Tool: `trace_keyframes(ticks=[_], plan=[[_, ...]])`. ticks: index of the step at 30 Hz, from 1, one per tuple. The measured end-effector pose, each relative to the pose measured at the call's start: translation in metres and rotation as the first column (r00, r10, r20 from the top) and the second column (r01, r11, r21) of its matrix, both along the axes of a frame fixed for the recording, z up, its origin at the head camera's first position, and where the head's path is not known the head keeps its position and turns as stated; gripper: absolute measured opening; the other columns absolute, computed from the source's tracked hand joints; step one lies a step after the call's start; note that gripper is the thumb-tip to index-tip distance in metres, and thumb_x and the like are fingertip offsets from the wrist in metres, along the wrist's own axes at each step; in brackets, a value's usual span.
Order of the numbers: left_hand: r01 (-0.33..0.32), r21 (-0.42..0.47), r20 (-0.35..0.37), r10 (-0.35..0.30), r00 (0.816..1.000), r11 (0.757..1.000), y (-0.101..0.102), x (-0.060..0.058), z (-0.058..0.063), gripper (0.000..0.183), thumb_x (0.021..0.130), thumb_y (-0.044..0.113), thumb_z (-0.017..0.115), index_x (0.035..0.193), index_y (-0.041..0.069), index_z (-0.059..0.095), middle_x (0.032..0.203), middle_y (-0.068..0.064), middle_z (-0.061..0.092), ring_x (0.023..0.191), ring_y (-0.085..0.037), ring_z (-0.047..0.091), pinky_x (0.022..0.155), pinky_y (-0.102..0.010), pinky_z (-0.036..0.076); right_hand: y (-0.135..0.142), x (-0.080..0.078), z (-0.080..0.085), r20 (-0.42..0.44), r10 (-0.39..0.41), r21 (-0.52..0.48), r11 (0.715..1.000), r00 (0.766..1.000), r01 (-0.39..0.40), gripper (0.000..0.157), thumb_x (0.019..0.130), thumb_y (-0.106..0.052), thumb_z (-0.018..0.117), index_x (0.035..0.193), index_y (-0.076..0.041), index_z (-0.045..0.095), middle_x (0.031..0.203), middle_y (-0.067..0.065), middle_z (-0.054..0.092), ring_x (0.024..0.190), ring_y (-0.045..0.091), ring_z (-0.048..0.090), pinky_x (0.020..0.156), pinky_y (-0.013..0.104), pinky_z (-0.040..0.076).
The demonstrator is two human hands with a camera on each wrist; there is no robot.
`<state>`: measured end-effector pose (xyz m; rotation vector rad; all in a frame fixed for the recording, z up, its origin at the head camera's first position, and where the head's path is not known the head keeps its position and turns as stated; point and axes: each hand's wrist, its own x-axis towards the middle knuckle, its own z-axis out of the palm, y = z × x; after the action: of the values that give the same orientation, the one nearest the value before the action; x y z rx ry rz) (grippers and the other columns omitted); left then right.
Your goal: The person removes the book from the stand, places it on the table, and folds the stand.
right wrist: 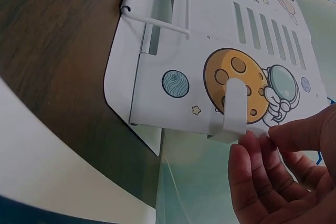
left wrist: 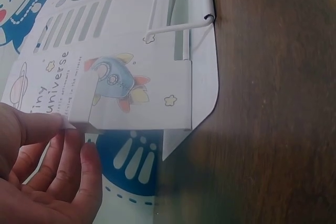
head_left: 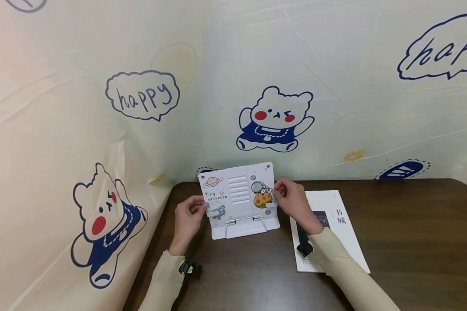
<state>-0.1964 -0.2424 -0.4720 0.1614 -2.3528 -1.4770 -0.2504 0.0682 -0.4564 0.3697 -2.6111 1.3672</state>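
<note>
A white book stand (head_left: 239,190), printed with "Tiny universe", a rocket and an astronaut, stands tilted back on the table. At its left edge, my left hand (head_left: 188,218) pinches the panel between thumb and curled fingers, close to a white page clip (left wrist: 84,98). On the opposite edge, the thumb and fingertips of my right hand (head_left: 293,198) pinch the panel beside the other page clip (right wrist: 235,106). A white wire bracket (head_left: 246,219) lies across the lower front of the stand, above its base plate. What supports the panel from behind is hidden.
To the right of the stand lies a white book (head_left: 350,229) with a dark picture on its cover, partly under my right forearm. The brown wooden table (head_left: 408,233) meets a pale curtain (head_left: 202,125) with printed bears at the back and left.
</note>
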Motion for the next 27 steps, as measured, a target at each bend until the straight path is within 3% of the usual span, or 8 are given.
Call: trace_keyframes(ticks=[7, 13, 19, 22, 27], plan=[[0.019, -0.011, 0.021, -0.019, 1.000, 1.000, -0.005, 0.001, 0.001, 0.015, 0.094, 0.001, 0.074, 0.109, -0.002, 0.075, 0.104, -0.022, 0.076, 0.079, -0.007, 0.069, 0.072, -0.012, 0.053, -0.006, 0.002, -0.001, -0.025, 0.017, -0.015, 1.000, 1.000, -0.017, 0.013, 0.093, -0.001, 0.070, 0.106, -0.002, 0.071, 0.094, 0.014, 0.072, 0.082, 0.022, 0.064, 0.074, 0.029, 0.055], [0.088, -0.025, 0.088, -0.086, 0.992, 0.996, -0.011, 0.003, 0.004, 0.015, 0.095, 0.004, 0.074, 0.109, -0.001, 0.075, 0.107, -0.021, 0.076, 0.085, -0.016, 0.071, 0.077, -0.014, 0.056, -0.013, 0.005, -0.005, -0.025, 0.018, -0.034, 0.999, 1.000, -0.018, 0.025, 0.093, -0.002, 0.070, 0.117, 0.000, 0.070, 0.101, 0.014, 0.075, 0.091, 0.025, 0.069, 0.085, 0.044, 0.061], [0.160, -0.020, 0.103, -0.157, 0.982, 0.987, -0.018, 0.002, 0.007, 0.015, 0.093, 0.004, 0.075, 0.104, -0.005, 0.075, 0.103, -0.024, 0.076, 0.082, -0.012, 0.071, 0.076, -0.014, 0.056, -0.022, 0.010, -0.006, -0.057, 0.031, -0.061, 0.998, 0.998, -0.034, 0.036, 0.093, -0.003, 0.071, 0.128, 0.000, 0.068, 0.111, 0.015, 0.076, 0.100, 0.029, 0.073, 0.087, 0.048, 0.061], [0.203, -0.021, 0.131, -0.198, 0.971, 0.979, -0.023, 0.002, 0.011, 0.014, 0.092, 0.003, 0.075, 0.103, -0.006, 0.075, 0.101, -0.024, 0.076, 0.081, -0.016, 0.073, 0.072, -0.015, 0.055, -0.025, 0.013, -0.006, -0.073, 0.033, -0.067, 0.997, 0.997, -0.038, 0.038, 0.093, -0.004, 0.072, 0.131, 0.000, 0.067, 0.117, 0.016, 0.075, 0.105, 0.030, 0.074, 0.087, 0.048, 0.060], [0.296, -0.012, 0.189, -0.288, 0.939, 0.955, -0.029, 0.005, 0.016, 0.013, 0.093, 0.003, 0.074, 0.102, -0.007, 0.075, 0.103, -0.025, 0.077, 0.087, -0.035, 0.078, 0.068, -0.021, 0.054, -0.027, 0.016, -0.007, -0.080, 0.069, -0.059, 0.996, 0.994, -0.073, 0.044, 0.093, -0.004, 0.072, 0.136, 0.001, 0.065, 0.126, 0.018, 0.074, 0.112, 0.033, 0.073, 0.091, 0.052, 0.058]])
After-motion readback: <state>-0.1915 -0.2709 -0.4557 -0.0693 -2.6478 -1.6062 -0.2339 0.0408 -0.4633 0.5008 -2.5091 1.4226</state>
